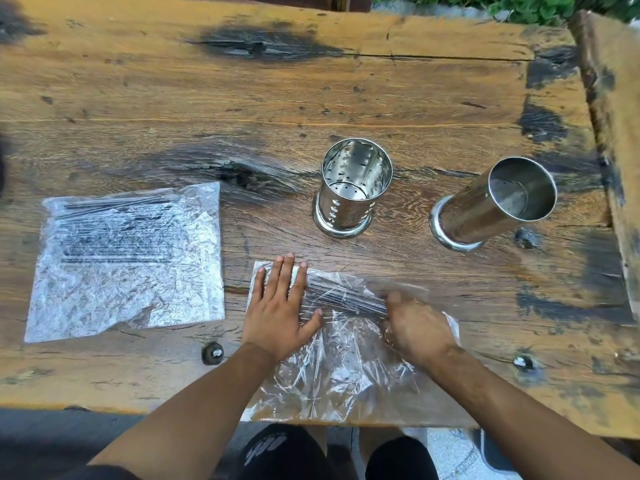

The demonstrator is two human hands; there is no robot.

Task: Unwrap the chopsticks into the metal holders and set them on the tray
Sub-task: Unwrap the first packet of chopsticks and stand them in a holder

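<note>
A clear plastic bag (343, 368) lies at the table's near edge with a bundle of dark chopsticks (346, 297) inside it. My left hand (280, 313) presses flat on the bag's left end, fingers spread. My right hand (417, 332) is curled around the chopsticks' right end through the plastic, slightly blurred. A second bag of chopsticks (128, 261) lies flat at the left. Two empty metal holders stand beyond the hands: a perforated one (351, 188) in the middle and a taller plain one (491, 206) to its right. No tray is in view.
The wooden table (242, 98) has dark burnt patches, knots and cracks. Metal bolt heads (212, 353) sit near the front edge. A raised wooden beam (613, 116) runs along the right side. My knees show below the table edge.
</note>
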